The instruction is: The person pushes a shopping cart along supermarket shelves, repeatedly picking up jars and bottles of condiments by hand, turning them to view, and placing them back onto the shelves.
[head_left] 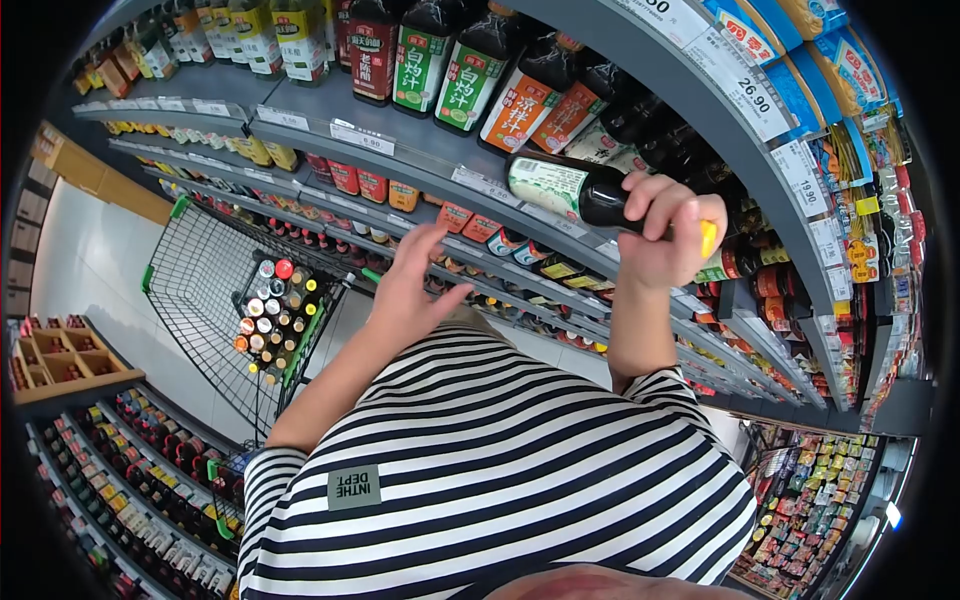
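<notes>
My right hand [672,222] is wrapped round the neck of a dark sauce bottle [605,196] with a pale green and white label and a yellow cap. The bottle lies almost level, its base pointing left, in front of the shelf edge. Behind it stand dark bottles with orange labels [520,105] and green labels [468,80]. My left hand [415,280] hovers before the lower shelves with its fingers apart and nothing in it. Nearest to it are small packs with orange labels [453,217].
A wire shopping cart [190,290] with green trim stands at left, several bottles [270,310] grouped inside. Price tags [362,138] line the shelf edges. Blue packets [840,70] sit at upper right. A wooden divided rack [75,355] and more shelving [150,480] are at lower left.
</notes>
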Motion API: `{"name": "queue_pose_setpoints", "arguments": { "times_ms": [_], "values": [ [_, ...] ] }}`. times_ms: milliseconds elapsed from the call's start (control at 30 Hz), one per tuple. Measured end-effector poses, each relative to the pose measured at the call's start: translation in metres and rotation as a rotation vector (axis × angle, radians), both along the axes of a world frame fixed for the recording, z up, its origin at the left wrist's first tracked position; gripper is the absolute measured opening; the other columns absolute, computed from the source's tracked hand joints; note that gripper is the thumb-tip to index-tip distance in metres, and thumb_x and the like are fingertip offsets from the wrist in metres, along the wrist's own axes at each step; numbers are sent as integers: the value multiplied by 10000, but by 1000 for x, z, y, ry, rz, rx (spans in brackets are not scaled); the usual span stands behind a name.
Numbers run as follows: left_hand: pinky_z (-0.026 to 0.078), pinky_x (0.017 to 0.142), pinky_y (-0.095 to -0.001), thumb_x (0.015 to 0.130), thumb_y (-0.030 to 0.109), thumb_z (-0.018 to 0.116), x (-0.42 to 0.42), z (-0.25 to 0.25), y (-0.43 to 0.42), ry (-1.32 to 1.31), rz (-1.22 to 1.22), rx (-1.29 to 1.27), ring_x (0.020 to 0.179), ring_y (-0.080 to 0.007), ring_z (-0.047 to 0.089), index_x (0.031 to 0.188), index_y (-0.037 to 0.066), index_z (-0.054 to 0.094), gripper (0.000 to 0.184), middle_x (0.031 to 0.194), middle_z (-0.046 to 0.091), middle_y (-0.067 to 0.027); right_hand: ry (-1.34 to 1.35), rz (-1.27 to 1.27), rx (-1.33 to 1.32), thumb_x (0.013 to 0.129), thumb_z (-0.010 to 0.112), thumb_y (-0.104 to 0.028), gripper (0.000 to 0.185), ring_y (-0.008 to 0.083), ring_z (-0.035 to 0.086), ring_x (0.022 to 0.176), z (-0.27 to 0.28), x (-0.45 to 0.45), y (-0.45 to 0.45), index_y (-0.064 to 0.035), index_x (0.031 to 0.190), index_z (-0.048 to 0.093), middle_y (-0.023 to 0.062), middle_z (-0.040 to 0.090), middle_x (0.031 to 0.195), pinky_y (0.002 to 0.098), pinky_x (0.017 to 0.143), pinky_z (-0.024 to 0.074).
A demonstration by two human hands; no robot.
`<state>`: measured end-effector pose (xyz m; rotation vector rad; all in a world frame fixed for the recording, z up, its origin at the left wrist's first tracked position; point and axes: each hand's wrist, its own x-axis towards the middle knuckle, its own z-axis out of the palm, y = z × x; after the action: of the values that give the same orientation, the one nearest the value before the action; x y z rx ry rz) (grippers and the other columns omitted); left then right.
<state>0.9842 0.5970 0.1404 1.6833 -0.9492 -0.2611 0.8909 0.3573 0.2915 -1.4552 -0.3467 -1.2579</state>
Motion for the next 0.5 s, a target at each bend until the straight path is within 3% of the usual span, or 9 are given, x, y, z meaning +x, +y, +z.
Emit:
{"name": "queue_pose_setpoints", "arguments": {
  "times_ms": [33,67,133,167,200,267,400,467,500],
  "values": [
    [546,928,-405,765,135,879,0,11,-8,-5,-29,-98,1215,-294,599,1507,54,342,919,1446,469,-182,6,49,93,1020,492,-136,169,221,521,527,3,-1,3,-85,860,473,37,438,537,485,679,519],
    [546,928,-405,765,135,879,0,19,-16,0,-34,-93,1215,-294,599,1507,54,342,919,1446,469,-182,58,68,265,1030,491,-165,222,210,513,561,7,-3,8,-107,817,474,12,414,550,481,704,517],
    [514,988,-402,723,129,912,1,34,-31,161,-92,-303,1290,-291,541,1558,51,220,1088,1497,403,-209,177,141,676,1037,493,-240,347,171,477,619,16,4,14,-152,706,433,-18,391,554,433,752,467],
    [482,1027,-376,707,117,926,7,43,-35,-125,-40,-284,1293,-274,530,1565,46,188,1134,1488,425,-214,261,162,830,1028,551,-265,385,163,467,645,13,8,10,-154,681,428,-23,388,563,418,768,461],
    [479,1007,-357,683,150,950,2,43,-44,122,-111,-555,1248,-238,541,1483,30,339,1014,1410,490,-185,296,189,934,1011,599,-243,370,174,478,663,12,10,8,-148,691,437,-23,396,586,426,785,469],
    [483,1003,-377,685,144,950,2,47,-38,143,-81,-383,1197,-224,568,1395,25,431,887,1313,548,-164,303,155,1044,999,624,-226,362,184,490,673,13,10,5,-139,696,444,-22,407,606,442,799,479],
    [464,1027,-381,672,123,950,1,54,-50,377,-133,-402,1184,-242,567,1351,22,466,841,1247,535,-148,310,-29,1062,1005,598,-222,359,182,492,674,26,-3,13,-136,700,430,-26,383,596,438,789,482],
    [482,991,-370,663,130,959,9,45,-62,-99,-230,-429,1146,-243,584,1348,29,475,845,1245,538,-135,123,205,895,1017,550,-209,320,172,495,656,15,-34,7,-133,732,423,-28,363,575,423,772,479],
    [509,963,-384,694,164,934,7,50,-66,-95,-224,-269,1138,-279,621,1337,20,515,781,1291,559,-140,86,181,706,1017,547,-236,308,185,505,635,14,-44,7,-122,756,429,-14,370,568,435,765,488]
  ]
}}
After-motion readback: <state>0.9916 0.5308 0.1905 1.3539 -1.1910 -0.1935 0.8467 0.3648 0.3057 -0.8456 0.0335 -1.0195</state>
